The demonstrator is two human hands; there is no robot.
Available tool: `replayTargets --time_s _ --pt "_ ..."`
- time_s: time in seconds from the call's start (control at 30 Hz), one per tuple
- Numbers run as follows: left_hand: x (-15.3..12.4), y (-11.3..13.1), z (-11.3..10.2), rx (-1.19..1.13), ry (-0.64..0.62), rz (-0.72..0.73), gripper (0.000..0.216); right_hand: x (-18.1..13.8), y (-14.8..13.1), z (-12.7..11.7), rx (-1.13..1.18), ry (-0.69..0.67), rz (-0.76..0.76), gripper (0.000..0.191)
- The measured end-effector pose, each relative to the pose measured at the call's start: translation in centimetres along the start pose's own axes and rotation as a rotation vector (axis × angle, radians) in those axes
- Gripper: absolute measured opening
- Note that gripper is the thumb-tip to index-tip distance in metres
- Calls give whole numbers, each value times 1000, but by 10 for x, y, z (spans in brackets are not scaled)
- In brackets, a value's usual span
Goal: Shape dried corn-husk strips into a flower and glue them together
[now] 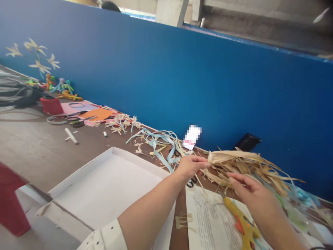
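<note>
My left hand pinches the near end of a bundle of dried, straw-coloured husk strips that fans out to the right over the table's far edge. My right hand hovers just below the bundle with fingers curled and partly stretched toward the strips, and nothing visibly in it. A yellow glue gun lies on a printed sheet of paper under my right hand.
A shallow white cardboard tray lies in front of me. Blue ribbon scraps, husk bits, scissors, orange paper, a red cup and small craft figures line the blue partition. A black object leans against it.
</note>
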State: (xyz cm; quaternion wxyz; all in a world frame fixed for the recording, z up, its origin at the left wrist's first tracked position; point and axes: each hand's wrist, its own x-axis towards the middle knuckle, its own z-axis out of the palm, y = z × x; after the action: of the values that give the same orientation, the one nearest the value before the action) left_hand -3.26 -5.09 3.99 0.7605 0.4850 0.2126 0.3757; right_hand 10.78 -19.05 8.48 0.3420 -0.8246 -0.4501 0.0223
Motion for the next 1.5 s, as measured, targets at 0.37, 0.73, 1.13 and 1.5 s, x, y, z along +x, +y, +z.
replayTargets --time_s 0.37,0.73,1.13,1.5 --pt "3 -11 -2 18 54 -28 23 -41 26 2 -75 -181 110 37" --pt "7 -16 -6 43 59 -17 29 -12 4 58 -541 -371 -139 23" --pt "4 -7 -4 33 77 -24 22 1 -14 83 -592 -337 -372 28" --pt "4 -4 -2 25 83 -31 21 6 -6 87 -650 -310 -438 26"
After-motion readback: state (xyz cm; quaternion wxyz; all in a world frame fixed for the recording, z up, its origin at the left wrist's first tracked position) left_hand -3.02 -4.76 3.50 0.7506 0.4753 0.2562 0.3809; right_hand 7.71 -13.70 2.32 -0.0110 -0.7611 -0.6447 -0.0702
